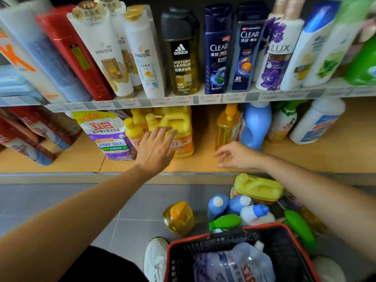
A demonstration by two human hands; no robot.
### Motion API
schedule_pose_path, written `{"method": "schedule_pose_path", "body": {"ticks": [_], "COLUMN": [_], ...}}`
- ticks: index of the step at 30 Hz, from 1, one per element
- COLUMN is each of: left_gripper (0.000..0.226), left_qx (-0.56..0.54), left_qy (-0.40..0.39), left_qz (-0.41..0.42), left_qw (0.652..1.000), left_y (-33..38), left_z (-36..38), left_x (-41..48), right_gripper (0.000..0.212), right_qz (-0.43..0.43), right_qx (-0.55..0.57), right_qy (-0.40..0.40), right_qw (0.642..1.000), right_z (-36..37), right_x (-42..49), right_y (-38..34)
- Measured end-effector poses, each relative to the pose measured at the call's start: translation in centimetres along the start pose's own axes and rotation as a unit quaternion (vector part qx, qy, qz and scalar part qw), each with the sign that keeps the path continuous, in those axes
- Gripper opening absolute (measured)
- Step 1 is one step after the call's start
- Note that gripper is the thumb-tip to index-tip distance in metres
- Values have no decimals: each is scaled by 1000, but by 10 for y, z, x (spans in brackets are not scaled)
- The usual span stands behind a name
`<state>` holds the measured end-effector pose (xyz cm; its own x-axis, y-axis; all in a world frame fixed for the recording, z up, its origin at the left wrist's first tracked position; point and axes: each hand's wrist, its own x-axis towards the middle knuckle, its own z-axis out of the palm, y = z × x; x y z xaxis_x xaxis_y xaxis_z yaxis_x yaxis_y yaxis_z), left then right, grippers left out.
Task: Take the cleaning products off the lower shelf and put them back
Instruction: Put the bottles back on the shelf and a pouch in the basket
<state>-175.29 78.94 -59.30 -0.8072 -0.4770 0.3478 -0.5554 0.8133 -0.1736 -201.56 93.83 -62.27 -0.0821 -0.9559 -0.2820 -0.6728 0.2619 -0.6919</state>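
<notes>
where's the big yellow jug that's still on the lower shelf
Head view, lower shelf, centre-left: the big yellow jug stands behind the left hand, small yellow bottles on its left, an amber bottle to its right.

Head-worn view, close, facing lower shelf [305, 157]

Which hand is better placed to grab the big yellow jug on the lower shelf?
Left. The left hand is open right in front of the yellow jug, fingers stretched toward its handle. The right hand sits off to the side, nearer the amber bottle with the orange cap.
</notes>
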Motion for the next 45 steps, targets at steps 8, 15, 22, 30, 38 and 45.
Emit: {"method": "schedule_pose_path", "body": {"ticks": [8,15,22,30,38,45], "left_gripper": [47,49,47,33,39,38], "left_qx": [-175,-157,-178,-182,-195,-242], "left_qy": [-393,-484,-467,-456,-441,-401], "left_qz": [48,17,2,-21,17,-44], "left_qw": [901,861,866,871,876,883], "left_y": [41,49,45,42,0,-63], "left_z": [0,7,14,15,-29,-45], "left_x": [-47,-78,-82,-87,-71,-66], "right_gripper": [56,36,30,26,43,44], "right_qz": [170,203,127,-15,-76,-96], "right_qx": [-265,-247,-164,-148,-148,-83], "right_qy": [-72,-30,18,155,130,198], "right_qw": [947,947,978,977,977,972], "right_z": [-3,9,-15,-85,-36,8], "right_x": [-69,-80,-78,-84,-14,43], "right_y": [76,99,54,-63,-128,-139]}}
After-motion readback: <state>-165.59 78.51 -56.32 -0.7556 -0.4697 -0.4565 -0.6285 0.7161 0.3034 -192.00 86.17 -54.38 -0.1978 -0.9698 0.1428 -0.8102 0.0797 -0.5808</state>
